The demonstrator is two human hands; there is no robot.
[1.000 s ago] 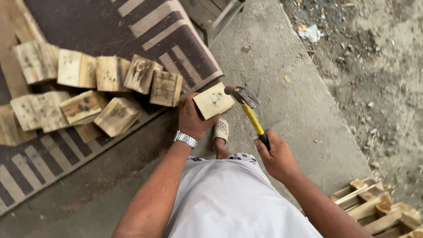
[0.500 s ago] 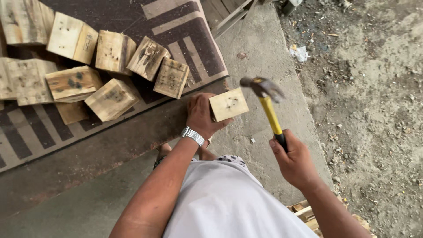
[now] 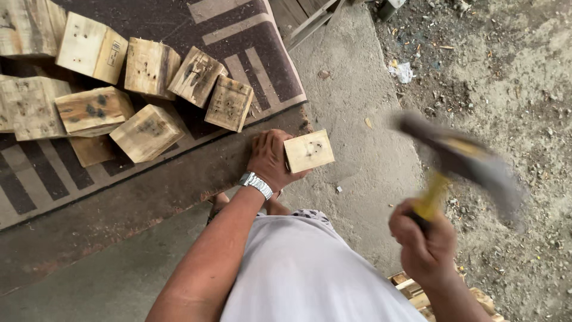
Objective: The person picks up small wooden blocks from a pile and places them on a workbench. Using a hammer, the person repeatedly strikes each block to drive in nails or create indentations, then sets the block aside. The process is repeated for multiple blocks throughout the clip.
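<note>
My left hand (image 3: 269, 158) grips a small pale wooden block (image 3: 308, 151) and holds it down on the concrete floor, nail holes showing in its top face. A metal watch (image 3: 257, 183) is on that wrist. My right hand (image 3: 424, 241) is closed around the yellow handle of a claw hammer (image 3: 462, 158), raised to the right of the block and blurred by motion. The hammer's dark head is well above and apart from the block.
Several similar wooden blocks (image 3: 149, 130) lie on a dark striped mat (image 3: 250, 48) at the upper left. Pallet wood (image 3: 411, 286) sits by my right side. Rough dirt with litter (image 3: 405, 71) spreads to the right.
The hammer has swung up and away to the right from near the block, now blurred. My left hand keeps the block on the floor.
</note>
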